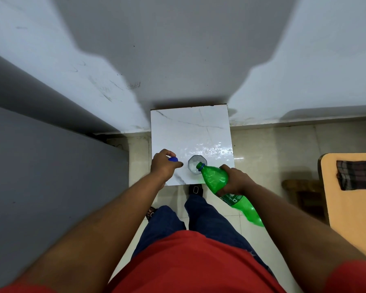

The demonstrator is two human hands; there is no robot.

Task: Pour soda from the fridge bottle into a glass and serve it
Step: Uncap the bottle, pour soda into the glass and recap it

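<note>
Pouring step: right hand (234, 179) wraps the tilted green soda bottle (217, 180), mouth over glass (195, 163), frame center. Left hand (164, 166) pinches blue cap (173, 159) (resting on surface (188, 127)). Next: tilt slowly, w/ mouth inside rim.

- The right hand (235, 179) covers the middle of the green bottle (215, 180).
- The left hand (164, 166) half hides the blue cap (173, 159).
- The bottle's mouth overlaps the glass (195, 163); its fill level is unreadable.
- The orange furniture (351, 191) is cut off at the right edge.
</note>
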